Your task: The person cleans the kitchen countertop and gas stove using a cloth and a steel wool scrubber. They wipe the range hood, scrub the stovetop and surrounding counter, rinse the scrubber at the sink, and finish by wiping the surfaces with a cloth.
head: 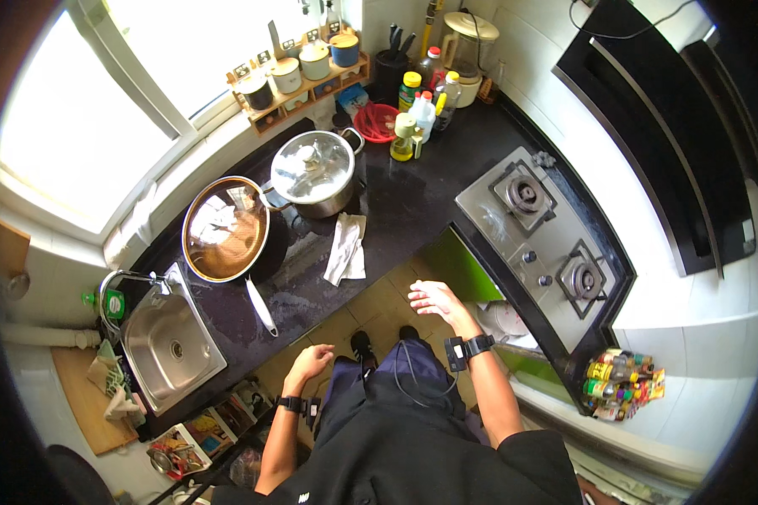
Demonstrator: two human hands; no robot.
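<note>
My left hand (314,362) hovers in front of the counter's front edge, fingers loosely bent, with nothing visible in it. My right hand (434,299) is held out over the floor with its fingers spread, empty, near an open cupboard below the gas hob (502,237). White dishware (504,318) shows inside that cupboard beside a green panel (464,268). On the black counter (391,211) ahead lie a folded whitish cloth (346,249), a lidded steel pot (322,203) and a frying pan with a glass lid (224,230). The pan's handle (262,308) points toward me.
A steel sink (164,334) with a tap (126,276) is at left. Bottles (422,117), a red basket (376,123) and a knife block (391,66) stand at the back. Seasoning jars (619,382) sit right of the hob. A range hood (644,139) overhangs at right.
</note>
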